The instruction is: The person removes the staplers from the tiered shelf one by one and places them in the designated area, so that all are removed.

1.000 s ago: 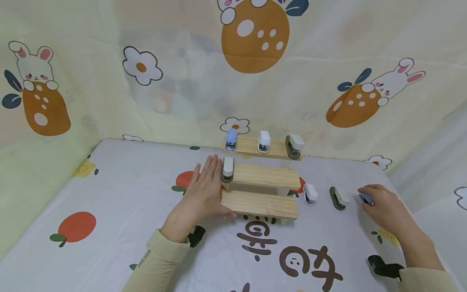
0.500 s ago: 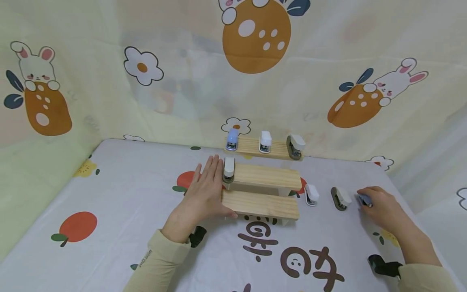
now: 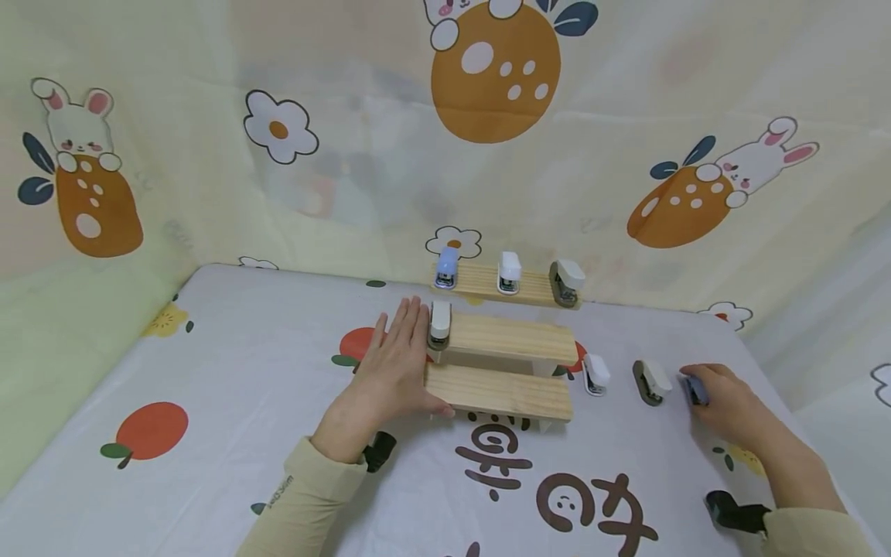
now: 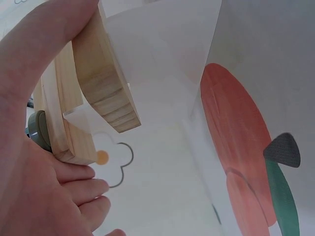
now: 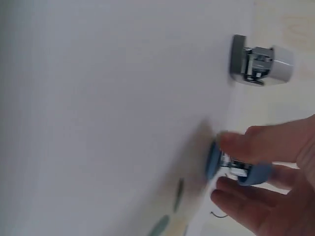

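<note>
My left hand [image 3: 390, 379] lies with straight fingers along the left end of a stepped wooden rack, its thumb by the front of the lowest board [image 3: 501, 391]. In the left wrist view the thumb touches a board end [image 4: 106, 81]. A white-topped stapler [image 3: 439, 323] stands at the left of the middle board [image 3: 518, 339], close to those fingertips. Over at the right, my right hand [image 3: 738, 406] pinches a small blue stapler [image 3: 696, 390] between thumb and fingers, at the cloth. Its jaw side shows in the right wrist view, partly covered by fingers.
On the cloth between rack and right hand stand a white stapler [image 3: 595, 374] and a grey-and-white stapler [image 3: 652, 383]. The back board [image 3: 480, 278] bears a blue stapler [image 3: 446, 268], a white stapler [image 3: 509, 272] and a grey-and-white stapler [image 3: 567, 282]. A printed curtain hangs behind.
The blue stapler in my right hand has turned a little, and that hand has shifted slightly. My left hand stays against the rack. The whole head view has drifted slightly.
</note>
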The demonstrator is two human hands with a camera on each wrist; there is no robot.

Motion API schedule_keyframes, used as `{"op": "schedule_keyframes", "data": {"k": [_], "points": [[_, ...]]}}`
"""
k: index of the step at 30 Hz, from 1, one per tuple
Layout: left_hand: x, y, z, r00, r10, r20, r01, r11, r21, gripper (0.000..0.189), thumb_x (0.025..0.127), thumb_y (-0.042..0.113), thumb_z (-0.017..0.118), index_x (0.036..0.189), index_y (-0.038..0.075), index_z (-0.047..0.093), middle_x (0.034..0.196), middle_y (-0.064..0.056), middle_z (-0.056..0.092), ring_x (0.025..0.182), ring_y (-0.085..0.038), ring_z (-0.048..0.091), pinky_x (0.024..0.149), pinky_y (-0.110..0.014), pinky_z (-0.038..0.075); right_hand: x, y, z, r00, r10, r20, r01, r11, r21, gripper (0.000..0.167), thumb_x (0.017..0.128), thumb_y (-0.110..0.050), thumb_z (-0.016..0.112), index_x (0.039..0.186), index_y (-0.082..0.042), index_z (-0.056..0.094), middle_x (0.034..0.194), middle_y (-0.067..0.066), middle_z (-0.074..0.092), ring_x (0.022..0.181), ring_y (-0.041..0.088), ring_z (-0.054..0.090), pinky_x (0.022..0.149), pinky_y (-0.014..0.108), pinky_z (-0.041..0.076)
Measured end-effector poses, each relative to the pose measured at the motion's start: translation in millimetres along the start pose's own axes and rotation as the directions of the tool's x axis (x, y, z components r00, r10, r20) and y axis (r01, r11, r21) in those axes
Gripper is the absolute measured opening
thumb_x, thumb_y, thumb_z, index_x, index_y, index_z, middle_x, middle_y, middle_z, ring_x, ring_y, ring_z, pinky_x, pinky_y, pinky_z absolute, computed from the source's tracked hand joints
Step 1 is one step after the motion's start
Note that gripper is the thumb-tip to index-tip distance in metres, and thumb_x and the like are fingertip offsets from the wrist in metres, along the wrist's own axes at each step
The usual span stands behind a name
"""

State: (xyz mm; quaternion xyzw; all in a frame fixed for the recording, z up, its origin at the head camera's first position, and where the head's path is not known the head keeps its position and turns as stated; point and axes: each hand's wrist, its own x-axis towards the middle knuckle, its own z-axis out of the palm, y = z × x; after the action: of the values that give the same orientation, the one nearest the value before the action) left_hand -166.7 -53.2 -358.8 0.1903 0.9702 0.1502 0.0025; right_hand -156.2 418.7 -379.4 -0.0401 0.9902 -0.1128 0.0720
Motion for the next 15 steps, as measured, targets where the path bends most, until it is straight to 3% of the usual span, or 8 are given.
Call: {"op": "schedule_keyframes", "data": {"k": [3, 9, 12, 15], "points": [[0.4, 0.2, 0.4, 1.000, 0.000, 0.003, 0.000, 1.000, -0.003, 0.146, 0.056, 0.065, 0.088, 0.158, 0.000, 0.006, 0.167, -0.015, 0.002, 0.156, -0.029, -0.001, 0.126, -0.051, 0.002, -3.4, -2, -3, 0.999, 0.002, -0.036, -0.001, 1.000, 0.021, 0.059, 0.083, 0.003, 0.064, 0.136, 0.012, 0.040, 0.138, 0.045, 0.026, 0.119, 0.063, 0.034, 0.094, 0.076, 0.037], [0.3, -0.2, 0.3, 1.000, -0.003, -0.003, 0.003, 1.000, 0.008, 0.146, 0.055, 0.066, 0.088, 0.158, 0.000, 0.007, 0.167, -0.015, 0.003, 0.156, -0.029, 0.000, 0.126, -0.051, 0.003, -10.3, -20, -10, 0.975, -0.045, -0.218, 0.054, 0.998, 0.034, 0.047, 0.089, -0.001, 0.060, 0.132, 0.008, 0.046, 0.139, 0.041, 0.030, 0.119, 0.060, 0.036, 0.090, 0.076, 0.039], [0.6, -0.3, 0.9, 1.000, 0.001, -0.005, -0.001, 1.000, 0.005, 0.147, 0.055, 0.065, 0.088, 0.158, -0.001, 0.007, 0.167, -0.016, 0.004, 0.156, -0.029, 0.000, 0.126, -0.051, 0.003, -14.7, -35, -16, 0.939, -0.105, -0.327, 0.119, 0.993, 0.021, 0.041, 0.088, 0.002, 0.061, 0.128, 0.008, 0.050, 0.137, 0.038, 0.036, 0.117, 0.057, 0.039, 0.086, 0.075, 0.041], [0.7, -0.5, 1.5, 1.000, 0.001, -0.009, -0.001, 1.000, 0.005, 0.147, 0.055, 0.066, 0.088, 0.158, -0.001, 0.007, 0.167, -0.016, 0.004, 0.156, -0.029, 0.001, 0.126, -0.051, 0.004, -18.6, -54, -24, 0.874, -0.186, -0.449, 0.203, 0.979, -0.010, 0.038, 0.085, 0.008, 0.063, 0.123, 0.006, 0.055, 0.135, 0.032, 0.043, 0.118, 0.053, 0.043, 0.083, 0.070, 0.044]]}}
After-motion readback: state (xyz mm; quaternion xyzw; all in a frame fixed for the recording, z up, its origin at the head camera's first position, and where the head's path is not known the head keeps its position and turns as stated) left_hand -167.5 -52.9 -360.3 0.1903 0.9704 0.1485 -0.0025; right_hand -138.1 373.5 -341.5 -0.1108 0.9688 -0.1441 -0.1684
